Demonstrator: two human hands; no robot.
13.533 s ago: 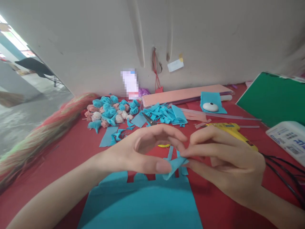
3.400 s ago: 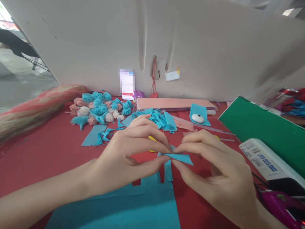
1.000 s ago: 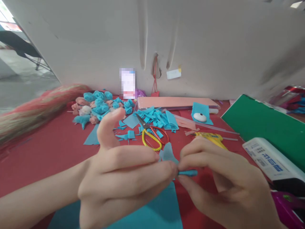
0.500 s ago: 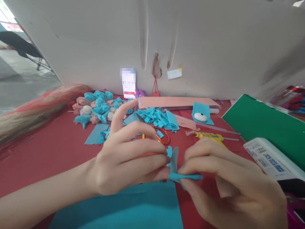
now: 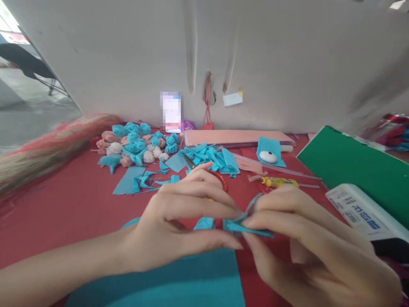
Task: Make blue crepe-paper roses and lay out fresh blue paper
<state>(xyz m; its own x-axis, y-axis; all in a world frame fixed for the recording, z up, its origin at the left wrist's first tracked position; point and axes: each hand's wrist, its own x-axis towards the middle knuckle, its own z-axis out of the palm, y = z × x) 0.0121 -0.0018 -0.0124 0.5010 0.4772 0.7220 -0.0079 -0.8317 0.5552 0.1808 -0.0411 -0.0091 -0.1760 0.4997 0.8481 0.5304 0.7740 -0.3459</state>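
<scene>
Both hands meet low in the middle over a red table [image 5: 79, 200]. My left hand [image 5: 179, 221] pinches one end of a small strip of blue crepe paper [image 5: 238, 224] between thumb and fingers. My right hand [image 5: 306, 243] pinches the other end, where the strip is partly rolled and curls up in a loop. Beneath the hands lies a large blue paper sheet [image 5: 179, 283]. Red and yellow scissors [image 5: 220, 177] peek out just behind my left fingers.
A heap of blue, pink and white paper roses [image 5: 137, 143] and blue scraps [image 5: 211, 157] lie at the back. A pink paper pack [image 5: 236, 136], a yellow glue gun [image 5: 279, 182], a green sheet [image 5: 358, 166], a white box [image 5: 361, 211] and a phone [image 5: 171, 111] stand around.
The left hand's raised index finger has come down into a pinch. The blue strip has turned from standing up to lying flatter between the two hands.
</scene>
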